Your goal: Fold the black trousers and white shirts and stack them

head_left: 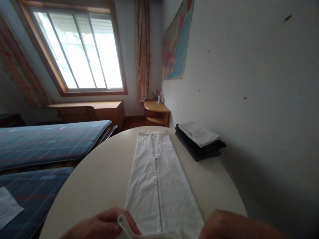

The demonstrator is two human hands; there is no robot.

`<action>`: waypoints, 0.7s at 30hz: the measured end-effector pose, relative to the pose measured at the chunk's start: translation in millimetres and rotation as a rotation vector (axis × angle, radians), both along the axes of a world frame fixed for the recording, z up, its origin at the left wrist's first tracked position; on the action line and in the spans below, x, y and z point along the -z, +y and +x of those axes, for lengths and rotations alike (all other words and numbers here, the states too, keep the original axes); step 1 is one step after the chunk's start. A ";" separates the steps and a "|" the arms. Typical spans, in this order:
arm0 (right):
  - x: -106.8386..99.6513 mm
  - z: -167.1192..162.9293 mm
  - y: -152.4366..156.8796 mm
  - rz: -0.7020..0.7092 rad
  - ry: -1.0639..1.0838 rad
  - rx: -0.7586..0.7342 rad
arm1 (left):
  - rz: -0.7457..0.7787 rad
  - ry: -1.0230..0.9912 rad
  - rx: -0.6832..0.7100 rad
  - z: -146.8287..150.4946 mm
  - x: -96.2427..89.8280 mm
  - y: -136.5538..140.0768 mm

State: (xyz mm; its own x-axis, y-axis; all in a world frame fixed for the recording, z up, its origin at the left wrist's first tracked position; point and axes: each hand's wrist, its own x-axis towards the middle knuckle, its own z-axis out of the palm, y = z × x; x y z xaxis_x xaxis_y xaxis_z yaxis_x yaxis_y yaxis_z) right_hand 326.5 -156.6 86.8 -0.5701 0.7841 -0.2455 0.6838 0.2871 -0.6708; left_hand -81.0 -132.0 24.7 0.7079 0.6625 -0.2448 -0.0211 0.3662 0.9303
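Observation:
White trousers point(147, 186) lie lengthwise on a round cream table point(99, 179), with the waist at the far end and both legs stretching toward me. At the near end the fabric is lifted and doubled over. My left hand point(109, 223) is closed on the left side of that turned-up edge, with the thumb and fingers around a fold. My right hand point(224, 225) is at the right side of the same edge, closed on the cloth; its fingertips are partly cut off by the frame's bottom.
A stack of folded clothes point(199, 141), white on top of black, sits at the table's right rim near the wall point(249, 66). Plaid mattresses point(50, 142) are to the left. A corner shelf point(157, 107) and a wooden desk point(107, 105) stand beyond, below the window point(79, 49).

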 end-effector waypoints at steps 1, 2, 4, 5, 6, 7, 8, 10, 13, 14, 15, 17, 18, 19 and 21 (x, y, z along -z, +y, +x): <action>-9.7 -1.5 8.5 0.008 0.026 -0.023 | -0.020 -0.094 -0.014 5.0 -6.6 8.2; -19.3 -3.9 18.7 0.029 0.034 -0.037 | -0.038 -0.177 -0.041 9.8 -13.3 17.3; -36.9 -10.3 43.1 0.121 0.030 -0.022 | -0.071 -0.293 -0.109 17.6 -24.8 37.6; -44.6 -13.9 56.9 0.170 0.025 -0.018 | -0.074 -0.327 -0.155 20.4 -29.1 48.4; -51.5 -17.5 71.2 0.205 0.013 -0.027 | -0.069 -0.347 -0.212 22.7 -32.6 59.7; -57.4 -20.8 85.8 0.249 0.005 -0.026 | -0.058 -0.356 -0.277 24.4 -35.3 71.2; -62.5 -23.9 100.7 0.290 0.000 -0.033 | -0.045 -0.363 -0.338 26.0 -37.4 82.9; -69.0 -28.9 130.3 0.357 -0.013 -0.041 | -0.014 -0.383 -0.434 28.7 -40.0 107.0; -65.7 -34.5 173.5 0.458 -0.005 -0.015 | 0.015 -0.388 -0.502 32.5 -36.9 143.2; -59.6 -36.1 187.3 0.479 0.016 0.001 | 0.017 -0.375 -0.508 33.7 -32.7 154.9; -50.7 -37.7 200.5 0.489 0.050 0.019 | 0.017 -0.356 -0.512 34.9 -26.7 166.1; -25.6 -40.5 223.6 0.509 0.137 0.085 | 0.008 -0.303 -0.535 37.1 -10.2 185.6; -10.4 -41.6 232.9 0.506 0.167 0.114 | 0.002 -0.273 -0.558 38.2 -0.9 193.3; 5.2 -42.3 240.4 0.506 0.192 0.163 | -0.010 -0.243 -0.583 39.3 8.1 199.3; 34.2 -42.0 250.1 0.471 0.227 0.235 | -0.034 -0.199 -0.621 41.5 22.0 206.6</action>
State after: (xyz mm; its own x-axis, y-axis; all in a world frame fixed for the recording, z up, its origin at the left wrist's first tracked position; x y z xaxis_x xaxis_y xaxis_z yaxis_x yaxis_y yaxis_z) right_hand 284.5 93.5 52.7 -0.3645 0.8916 0.2688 0.6195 0.4477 -0.6449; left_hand -39.5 74.6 2.7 0.2302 0.9570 -0.1767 -0.4090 0.2599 0.8747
